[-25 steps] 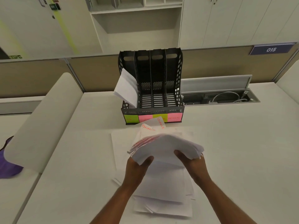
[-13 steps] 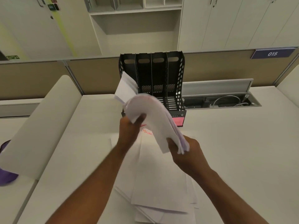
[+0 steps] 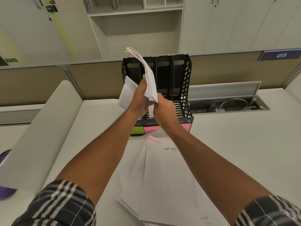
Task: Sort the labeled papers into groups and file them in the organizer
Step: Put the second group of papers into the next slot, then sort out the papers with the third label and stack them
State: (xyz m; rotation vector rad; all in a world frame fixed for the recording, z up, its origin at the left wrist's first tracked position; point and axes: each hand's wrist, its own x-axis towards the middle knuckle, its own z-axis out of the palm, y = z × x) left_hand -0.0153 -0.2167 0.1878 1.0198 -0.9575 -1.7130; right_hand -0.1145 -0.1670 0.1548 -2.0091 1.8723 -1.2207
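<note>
A black four-slot organizer stands at the back of the desk, with green and pink sticky labels on its front. White paper leans out of its leftmost slot. I hold a stack of papers on edge, upright, over the second slot. My left hand grips the stack's left side. My right hand grips its lower corner. More labeled papers lie spread on the desk in front of the organizer, with red and green handwriting near their top edges.
An open cable tray with wires sits right of the organizer. A curved white divider runs along the desk's left side, with a purple object beyond it. A tan partition with a "015" sign backs the desk.
Both hands lifted the stack off the desk pile, turned it from flat to upright, and carried it forward over the organizer's slots. The papers beneath are now uncovered.
</note>
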